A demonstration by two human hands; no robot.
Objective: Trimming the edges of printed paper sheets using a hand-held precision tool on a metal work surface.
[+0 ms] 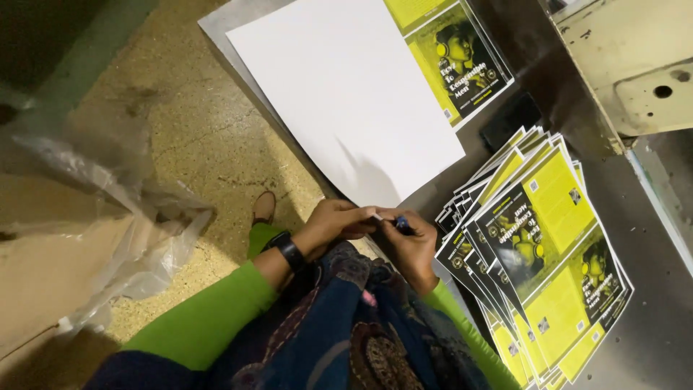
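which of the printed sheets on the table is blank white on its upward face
The large white sheet at the table's left edge, above the hands; the fanned stack and far sheet show yellow-and-black print.

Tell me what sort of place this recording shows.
Probably a print shop or bindery: a fanned stack of yellow printed covers and large white sheets lie on a grey metal worktable beside worn machinery.

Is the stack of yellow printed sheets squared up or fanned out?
Fanned out: the yellow printed sheets lie staggered, their corners and edges stepping past one another.
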